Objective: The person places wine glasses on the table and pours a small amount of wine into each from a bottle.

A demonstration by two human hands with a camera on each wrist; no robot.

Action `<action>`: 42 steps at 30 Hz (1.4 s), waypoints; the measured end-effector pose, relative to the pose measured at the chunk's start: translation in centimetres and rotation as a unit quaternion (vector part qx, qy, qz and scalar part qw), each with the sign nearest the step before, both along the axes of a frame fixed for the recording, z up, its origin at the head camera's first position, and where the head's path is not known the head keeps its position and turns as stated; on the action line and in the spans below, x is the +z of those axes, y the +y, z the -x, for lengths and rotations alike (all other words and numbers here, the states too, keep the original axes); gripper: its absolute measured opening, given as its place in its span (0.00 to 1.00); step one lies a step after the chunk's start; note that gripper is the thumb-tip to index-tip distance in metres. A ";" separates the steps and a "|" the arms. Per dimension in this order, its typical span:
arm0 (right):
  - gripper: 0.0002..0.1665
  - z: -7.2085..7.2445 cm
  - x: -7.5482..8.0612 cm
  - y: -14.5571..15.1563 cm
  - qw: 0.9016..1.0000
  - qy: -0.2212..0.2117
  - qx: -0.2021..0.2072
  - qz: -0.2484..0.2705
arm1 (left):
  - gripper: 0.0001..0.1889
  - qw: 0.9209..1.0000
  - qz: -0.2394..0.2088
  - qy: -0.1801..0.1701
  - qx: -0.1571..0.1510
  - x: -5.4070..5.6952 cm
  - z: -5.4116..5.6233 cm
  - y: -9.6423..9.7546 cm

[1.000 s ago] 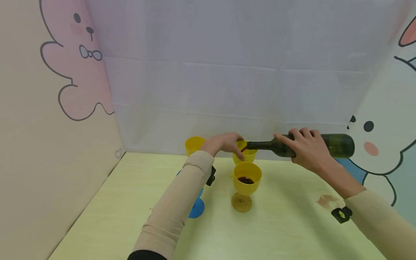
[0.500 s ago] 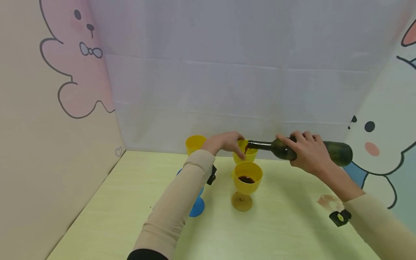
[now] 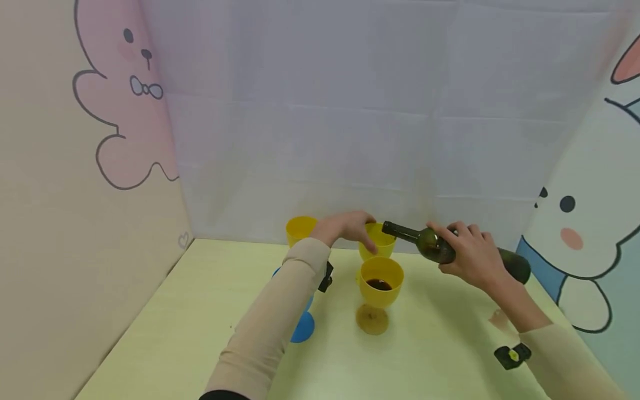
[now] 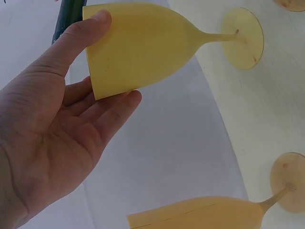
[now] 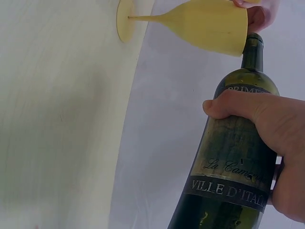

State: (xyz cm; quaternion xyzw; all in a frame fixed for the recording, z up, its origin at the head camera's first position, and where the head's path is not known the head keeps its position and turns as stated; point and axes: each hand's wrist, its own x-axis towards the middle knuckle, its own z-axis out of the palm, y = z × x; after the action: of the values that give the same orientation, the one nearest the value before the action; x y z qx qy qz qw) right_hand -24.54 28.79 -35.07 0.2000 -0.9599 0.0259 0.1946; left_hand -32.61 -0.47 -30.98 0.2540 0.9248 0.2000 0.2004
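At the back of the table, my left hand holds a yellow goblet by its bowl near the rim. In the left wrist view the thumb lies on the near side of the bowl and the fingers on the other. My right hand grips a dark green wine bottle round its body, with the neck raised above the shoulder. Its mouth is at the right part of that goblet's rim, and no stream shows. Closer to me stands another yellow goblet with dark liquid in it.
A further yellow goblet stands at the back left, partly behind the left arm. The same arm mostly hides a blue goblet. A pale curtain closes the back of the table, with cartoon-printed walls at both sides.
The right hand has tipped the bottle's base down and raised its neck. The dark red stream seen earlier at the mouth is gone. The left hand has kept its hold on the goblet.
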 end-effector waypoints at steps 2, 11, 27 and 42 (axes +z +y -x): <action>0.60 0.0 -0.3 -0.1 1.000 -0.002 -0.001 0.015 | 0.46 1.000 -0.007 0.003 0.001 0.0 0.0 -0.1; 0.61 0.0 -1.1 -0.5 0.999 0.013 -0.006 0.051 | 0.45 1.000 -0.003 0.015 -0.005 0.5 0.4 -0.1; 0.63 -0.9 -4.4 0.4 0.992 0.026 -0.045 0.112 | 0.45 1.000 -0.003 0.019 -0.006 0.3 0.2 -0.2; 0.61 -2.7 -5.4 0.3 0.973 0.003 -0.064 0.222 | 0.44 1.000 -0.009 0.005 -0.006 -0.2 0.2 -0.2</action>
State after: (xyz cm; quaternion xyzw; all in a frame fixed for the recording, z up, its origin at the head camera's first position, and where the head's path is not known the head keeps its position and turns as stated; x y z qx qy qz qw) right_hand -21.86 29.10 -40.44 0.0897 -0.9406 0.2248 0.2379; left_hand -32.81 -0.71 -31.14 0.2627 0.9222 0.2061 0.1950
